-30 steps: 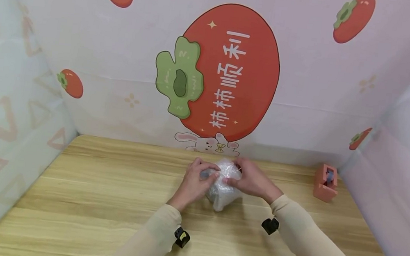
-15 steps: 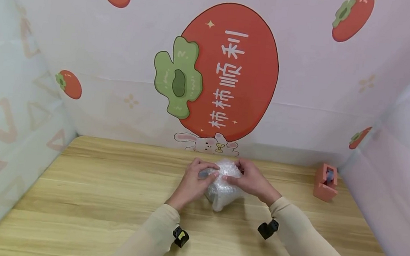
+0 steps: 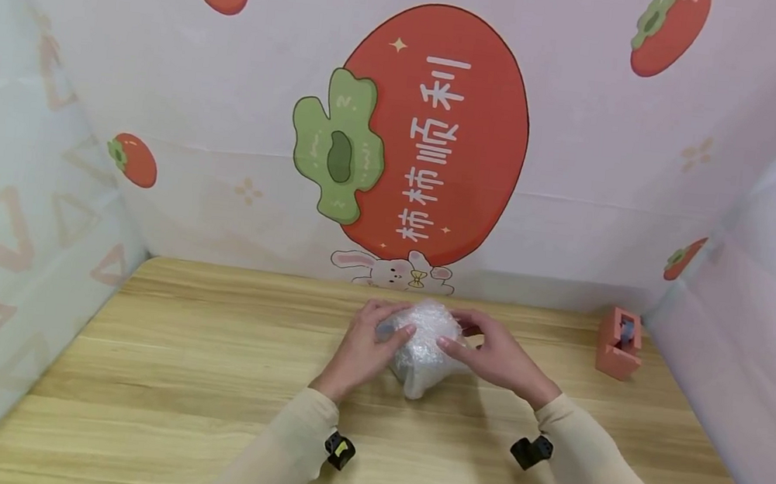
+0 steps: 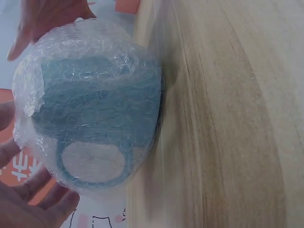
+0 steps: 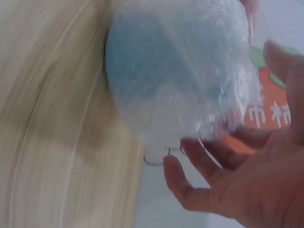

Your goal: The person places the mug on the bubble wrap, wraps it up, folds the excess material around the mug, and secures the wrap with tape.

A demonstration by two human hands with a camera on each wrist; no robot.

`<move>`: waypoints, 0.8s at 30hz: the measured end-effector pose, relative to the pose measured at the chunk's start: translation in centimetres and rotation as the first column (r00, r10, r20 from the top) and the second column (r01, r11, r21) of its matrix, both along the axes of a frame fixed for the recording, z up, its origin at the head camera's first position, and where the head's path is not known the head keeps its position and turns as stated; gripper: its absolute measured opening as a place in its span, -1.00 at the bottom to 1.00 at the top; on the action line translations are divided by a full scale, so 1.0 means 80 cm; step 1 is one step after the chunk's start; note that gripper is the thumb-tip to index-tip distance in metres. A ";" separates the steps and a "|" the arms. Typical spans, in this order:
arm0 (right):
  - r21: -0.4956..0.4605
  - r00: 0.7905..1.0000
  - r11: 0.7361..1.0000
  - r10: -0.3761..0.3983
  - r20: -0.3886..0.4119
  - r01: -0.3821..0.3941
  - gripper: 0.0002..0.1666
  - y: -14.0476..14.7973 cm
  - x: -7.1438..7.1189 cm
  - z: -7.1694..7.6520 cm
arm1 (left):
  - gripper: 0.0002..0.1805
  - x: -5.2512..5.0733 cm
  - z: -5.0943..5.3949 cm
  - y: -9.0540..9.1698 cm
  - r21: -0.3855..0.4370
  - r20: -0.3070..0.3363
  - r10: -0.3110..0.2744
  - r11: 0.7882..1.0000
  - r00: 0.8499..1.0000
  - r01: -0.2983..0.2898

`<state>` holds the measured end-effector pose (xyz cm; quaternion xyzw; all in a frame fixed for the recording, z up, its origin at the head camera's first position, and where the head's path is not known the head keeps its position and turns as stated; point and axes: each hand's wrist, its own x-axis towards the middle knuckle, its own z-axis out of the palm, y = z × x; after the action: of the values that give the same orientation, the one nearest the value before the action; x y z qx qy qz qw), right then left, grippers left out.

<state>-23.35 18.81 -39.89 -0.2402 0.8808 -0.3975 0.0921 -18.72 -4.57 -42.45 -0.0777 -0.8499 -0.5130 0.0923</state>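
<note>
A light-blue mug in clear bubble wrap (image 3: 425, 347) stands on the wooden table, between both hands. Its handle shows through the wrap in the left wrist view, where the wrapped mug (image 4: 95, 104) lies sideways in the picture. My left hand (image 3: 367, 343) holds the bundle's left side, thumb in front and fingers curved behind. On the other side, my right hand (image 3: 499, 356) has its fingers spread and relaxed. Its thumb is near the front of the wrap, and its fingertips (image 5: 190, 147) lie against or close to the bundle's edge; exact contact is hard to tell.
A coral-pink tape dispenser (image 3: 619, 346) stands at the table's back right corner. The wooden table (image 3: 194, 363) meets a pale back wall (image 3: 222, 218) printed with persimmons, right behind the bundle. Side walls (image 3: 3, 236) close off left and right.
My right hand has loosened from pinching the top of the wrap, spread its fingers and shifted slightly right. The left thumb and fingers stay on the bundle, which has hardly moved.
</note>
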 end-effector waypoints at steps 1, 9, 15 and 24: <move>-0.009 1.000 1.000 0.014 0.008 -0.014 -0.20 0.005 0.001 0.000 | -0.51 0.002 0.001 0.001 -0.019 -0.008 0.017 1.000 1.000 -0.018; -0.058 0.990 0.989 0.141 0.016 -0.139 0.03 0.026 0.003 -0.012 | -0.38 0.041 0.019 0.018 -0.214 -0.053 0.235 0.947 0.971 -0.240; -0.003 0.993 0.994 0.107 -0.043 -0.108 -0.07 0.022 0.007 -0.021 | -0.20 0.068 0.025 0.032 -0.326 0.058 0.158 0.936 0.986 -0.131; 0.012 0.993 1.000 0.006 -0.120 -0.004 -0.20 0.000 0.020 -0.032 | -0.08 0.071 0.007 0.037 -0.275 0.079 0.052 0.961 0.996 -0.029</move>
<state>-21.78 18.85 -42.42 -0.2654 0.8865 -0.3768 0.0412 -13.04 -1.62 -41.90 -0.0503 -0.9172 -0.3914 0.0547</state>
